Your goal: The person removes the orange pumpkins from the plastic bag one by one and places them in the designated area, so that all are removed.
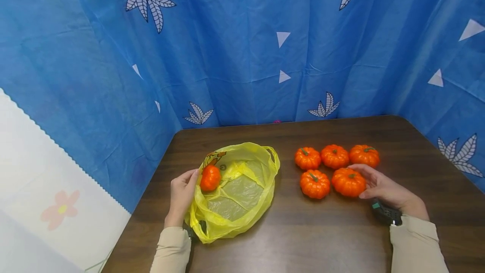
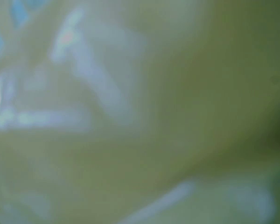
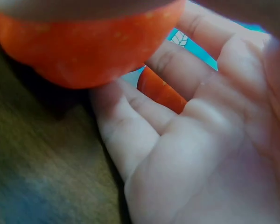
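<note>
On the left of the table, a yellow plastic bag (image 1: 248, 223) lies spread with its mouth facing up. My left hand (image 1: 182, 195) pinches the bag's left rim. Just inside that rim sits one small orange pumpkin (image 1: 210, 177). At the right, my right hand (image 1: 384, 191) grips another small pumpkin (image 1: 349, 182) from its right side, fingers curled about it. The right wrist view shows fingers (image 3: 123, 128) reaching against the underside of this pumpkin (image 3: 84, 56). Blurred yellow plastic (image 2: 214, 84) fills the left wrist view, hiding the left fingers there.
Beside the gripped pumpkin is another pumpkin (image 1: 315, 184). Behind them stand three more in a row: a left one (image 1: 307, 158), a middle one (image 1: 335, 156) and a right one (image 1: 364, 156). A blue curtain (image 1: 246, 54) hangs behind the dark wooden table (image 1: 288, 239).
</note>
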Demonstrator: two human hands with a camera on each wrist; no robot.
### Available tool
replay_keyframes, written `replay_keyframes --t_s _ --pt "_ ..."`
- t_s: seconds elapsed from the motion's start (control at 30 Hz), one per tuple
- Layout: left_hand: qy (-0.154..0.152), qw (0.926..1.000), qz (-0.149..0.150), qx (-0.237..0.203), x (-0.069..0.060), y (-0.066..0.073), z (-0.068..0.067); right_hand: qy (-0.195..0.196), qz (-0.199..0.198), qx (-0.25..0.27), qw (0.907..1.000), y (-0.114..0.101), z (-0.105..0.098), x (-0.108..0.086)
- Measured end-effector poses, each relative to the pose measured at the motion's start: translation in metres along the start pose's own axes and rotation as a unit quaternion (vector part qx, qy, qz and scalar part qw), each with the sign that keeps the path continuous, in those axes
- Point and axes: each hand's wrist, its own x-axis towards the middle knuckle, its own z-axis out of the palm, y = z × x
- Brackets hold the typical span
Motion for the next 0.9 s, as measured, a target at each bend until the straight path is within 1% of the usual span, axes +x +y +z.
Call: replay_keyframes --t_s 0.17,0.4,0.73,0.9 --pt "0.001 1.0000 0.004 0.000 0.0003 0.0000 0.0005 -0.002 -0.003 -0.010 0.9999 0.0004 0.0004 0.0009" --pt "0.003 0.9999 0.009 0.007 0.0001 -0.0008 0.0005 -0.006 0.015 -0.031 0.9994 -0.0013 0.0009 0.0038" --pt "-0.002 1.0000 -0.005 0.000 0.0009 0.0007 0.0001 -0.005 0.012 -0.046 0.9988 -0.0052 0.0034 0.0053" --pt "0.001 1.0000 -0.003 0.004 0.0007 -0.0002 0.0004 -0.004 0.012 -0.051 0.9986 -0.0064 0.0041 0.0050"
